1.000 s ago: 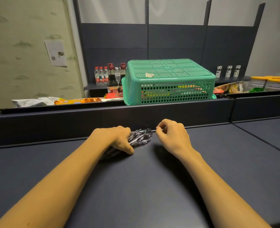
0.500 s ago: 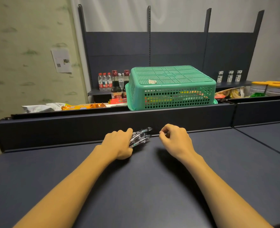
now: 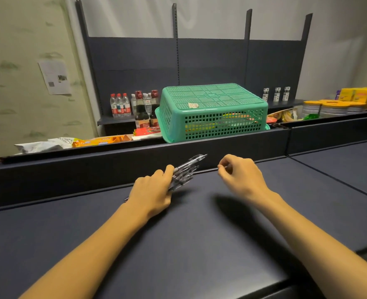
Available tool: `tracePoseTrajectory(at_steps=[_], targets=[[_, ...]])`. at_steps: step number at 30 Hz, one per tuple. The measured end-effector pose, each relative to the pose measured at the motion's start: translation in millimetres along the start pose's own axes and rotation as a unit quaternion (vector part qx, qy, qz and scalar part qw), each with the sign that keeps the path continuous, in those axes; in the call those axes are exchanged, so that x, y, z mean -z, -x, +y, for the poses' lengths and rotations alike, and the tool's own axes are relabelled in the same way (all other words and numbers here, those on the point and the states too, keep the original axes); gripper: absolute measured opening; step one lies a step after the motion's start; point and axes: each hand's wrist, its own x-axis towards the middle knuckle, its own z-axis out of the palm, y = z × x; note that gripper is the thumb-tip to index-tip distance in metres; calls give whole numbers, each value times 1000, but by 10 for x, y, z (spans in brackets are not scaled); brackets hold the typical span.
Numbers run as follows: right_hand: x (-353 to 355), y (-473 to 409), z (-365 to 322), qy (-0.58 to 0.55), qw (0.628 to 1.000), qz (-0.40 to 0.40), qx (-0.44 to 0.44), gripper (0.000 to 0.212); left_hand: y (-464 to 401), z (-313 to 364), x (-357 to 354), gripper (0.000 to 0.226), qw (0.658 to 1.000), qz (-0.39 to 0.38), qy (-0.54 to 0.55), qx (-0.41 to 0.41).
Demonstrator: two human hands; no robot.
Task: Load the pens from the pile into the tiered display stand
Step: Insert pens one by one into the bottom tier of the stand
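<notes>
I record my left hand (image 3: 151, 192) grasping the pens (image 3: 185, 171) low over the bench (image 3: 199, 244), long axes pointing up-right toward my right hand (image 3: 240, 175), whose fingers (image 3: 222, 169) apparently pinch something small.

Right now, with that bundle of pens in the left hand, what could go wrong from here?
1. The left hand holds a whole bundle of pens fanned out past its fingers; one could slip from the grip onto the dark counter.
2. The right hand seems to pinch something small near its fingertips, too blurred to identify, so a fumble is possible.
3. No tiered stand is in view; carrying a loose bundle elsewhere raises the chance of a spill.
</notes>
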Motion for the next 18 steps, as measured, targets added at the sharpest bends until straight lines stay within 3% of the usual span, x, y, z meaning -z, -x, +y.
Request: tracePoseTrajectory(at_steps=[10, 18], targets=[[660, 516, 886, 13, 996, 36, -78, 9, -132, 966, 17, 44, 994, 36, 26, -103], [1601, 811, 2038, -5, 995, 49, -92, 8, -429, 2292, 115, 39, 991, 75, 29, -111]])
